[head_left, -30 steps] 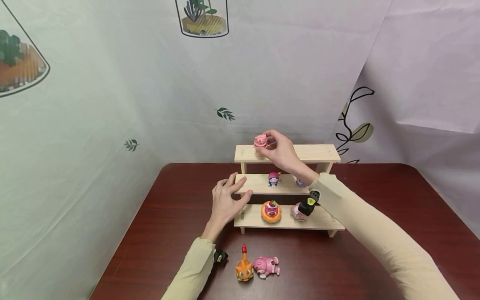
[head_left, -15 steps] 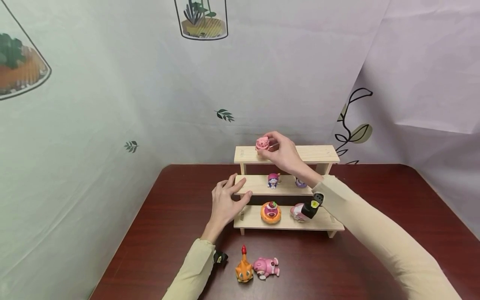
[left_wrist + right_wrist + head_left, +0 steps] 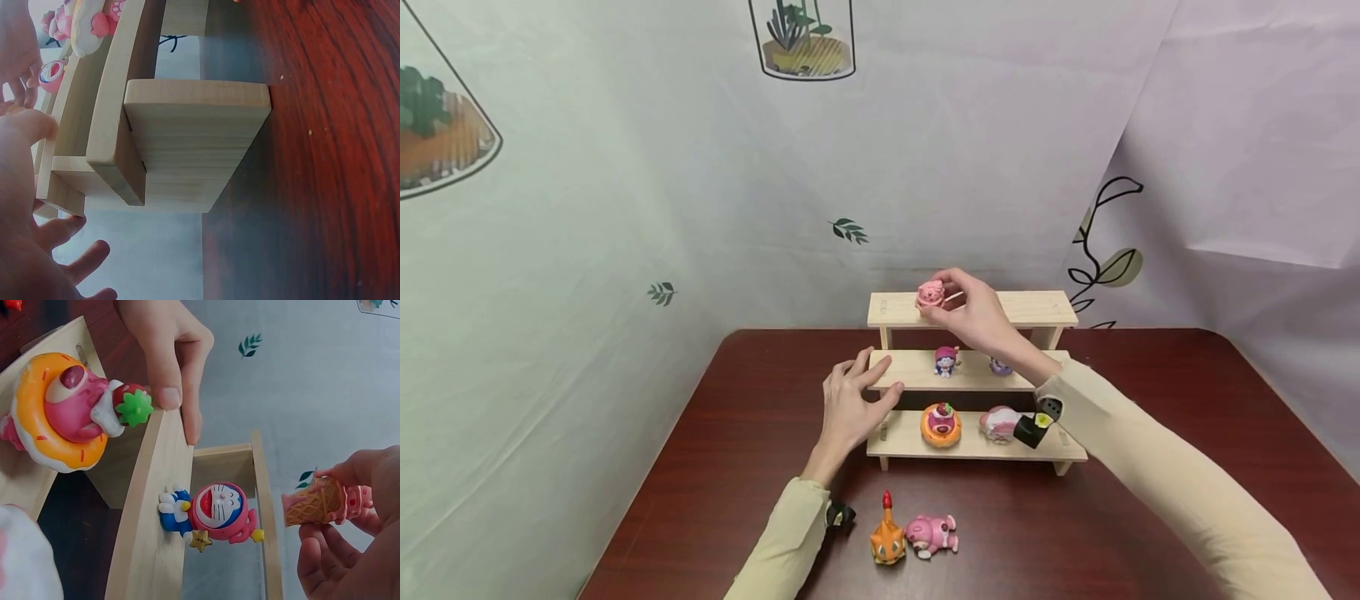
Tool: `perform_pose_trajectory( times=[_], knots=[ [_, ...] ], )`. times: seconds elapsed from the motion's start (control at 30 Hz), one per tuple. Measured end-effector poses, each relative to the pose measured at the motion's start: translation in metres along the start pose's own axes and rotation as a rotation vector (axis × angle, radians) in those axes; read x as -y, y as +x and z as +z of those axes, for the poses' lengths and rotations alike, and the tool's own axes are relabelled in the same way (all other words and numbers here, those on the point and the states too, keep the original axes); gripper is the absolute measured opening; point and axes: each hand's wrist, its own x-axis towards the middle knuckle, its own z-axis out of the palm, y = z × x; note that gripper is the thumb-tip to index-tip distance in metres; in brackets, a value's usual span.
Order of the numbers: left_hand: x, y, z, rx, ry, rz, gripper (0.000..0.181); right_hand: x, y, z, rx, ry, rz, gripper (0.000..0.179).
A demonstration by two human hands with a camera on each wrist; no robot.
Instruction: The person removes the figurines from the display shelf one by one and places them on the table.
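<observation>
My right hand [image 3: 973, 312] pinches a pink figurine [image 3: 930, 294] at the top board of a tiered wooden display stand [image 3: 1030, 307]. In the right wrist view, the figurine's waffle-cone base [image 3: 315, 503] points at the top board, with a narrow gap between. My left hand [image 3: 852, 400] grips the left end of the stand's middle board, thumb in front and fingers behind. Near that hand, a cat figurine in a pink hood [image 3: 219, 512] sits on the middle board. A purple figurine [image 3: 1001, 367] is there too, partly hidden by my right arm.
A bear figurine in an orange doughnut ring [image 3: 941, 426] and a pink-and-white figurine [image 3: 999, 423] occupy the lowest board. In front, on the dark red table [image 3: 715, 467], lie an orange figurine with a red-tipped tail [image 3: 888, 540] and a pink bear figurine [image 3: 932, 534].
My right hand has shifted slightly right along the top board with the pink figurine, which has turned a little. The left hand stays on the middle board.
</observation>
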Motion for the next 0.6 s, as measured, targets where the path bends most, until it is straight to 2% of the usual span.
perform_pose_trajectory(
  times=[0.6],
  knots=[
    [0.0, 0.0, 0.0, 0.004, 0.012, -0.009, 0.048, 0.001, -0.023, -0.011, 0.03, 0.028, 0.0, 0.044]
  ],
)
